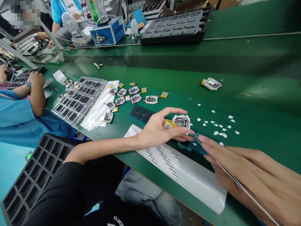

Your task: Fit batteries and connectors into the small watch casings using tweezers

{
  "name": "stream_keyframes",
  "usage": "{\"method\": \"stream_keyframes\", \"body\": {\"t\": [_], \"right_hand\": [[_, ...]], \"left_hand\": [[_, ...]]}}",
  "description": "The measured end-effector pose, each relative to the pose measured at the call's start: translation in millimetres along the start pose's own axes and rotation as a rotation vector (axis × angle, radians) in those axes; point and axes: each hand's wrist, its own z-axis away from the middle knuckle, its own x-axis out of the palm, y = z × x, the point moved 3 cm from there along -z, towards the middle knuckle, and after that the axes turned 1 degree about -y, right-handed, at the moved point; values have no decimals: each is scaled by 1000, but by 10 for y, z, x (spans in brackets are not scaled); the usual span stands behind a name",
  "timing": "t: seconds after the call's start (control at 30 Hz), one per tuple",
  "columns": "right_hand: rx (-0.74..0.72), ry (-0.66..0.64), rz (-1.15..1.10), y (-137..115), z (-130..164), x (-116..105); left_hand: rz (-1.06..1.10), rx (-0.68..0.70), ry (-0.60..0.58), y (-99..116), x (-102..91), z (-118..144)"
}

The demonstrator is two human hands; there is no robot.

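Left hand point(156, 130): grip closed around small white device casing point(181, 121) with exposed board and yellow battery point(168, 124), held just above green tabletop point(254, 94). Right hand point(244, 175): grip pinched on tweezers point(235, 180), tips near casing (contact probably not made; hard to tell). Risk: tweezer tip slipping onto board or puncturing battery; casing sliding loose among scattered white paper bits point(218, 125).

At a green counter point(258, 81), the left hand point(157, 130) pinches a small white device point(181, 121) with a yellow tab point(168, 124) — the right hand point(244, 169) grips thin tweezers point(235, 180), tips just beside it. More devices point(131, 95) lie farther left, white scraps point(218, 125) to the right.
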Motion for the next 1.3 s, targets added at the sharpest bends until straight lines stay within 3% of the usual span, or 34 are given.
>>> {"method": "stream_keyframes", "body": {"t": [0.13,0.2,0.27,0.37,0.43,0.53,0.63,0.7,0.83,0.93,1.07,1.23,1.3], "right_hand": [[-23,89,49,32,-137,-5],[-32,130,51,37,-184,-8],[-54,164,57,28,-215,-20],[-74,161,73,7,-255,-46],[-71,156,83,-6,-276,-62],[-62,147,83,-20,-288,-63],[-68,128,74,-21,-280,-40],[-71,121,75,-15,-268,-29],[-72,113,85,-7,-248,-23],[-64,107,91,-8,-241,-21],[-11,114,94,17,-229,-20],[87,127,41,75,-182,20],[130,142,31,86,-146,43]], "left_hand": [[-232,133,74,173,-188,-362],[-557,181,177,371,-386,-676],[-1041,205,341,626,-621,-979],[-1241,191,446,920,-894,-1273],[-1325,218,477,993,-932,-1349],[-1407,290,384,887,-714,-1438],[-1410,333,181,661,-311,-1632],[-1376,345,108,549,-88,-1804],[-1279,330,52,455,50,-2060],[-1195,334,45,455,-24,-2073],[-1036,352,48,470,-83,-1860],[-795,363,1,418,-20,-1208],[-608,349,-82,360,14,-855]]}}
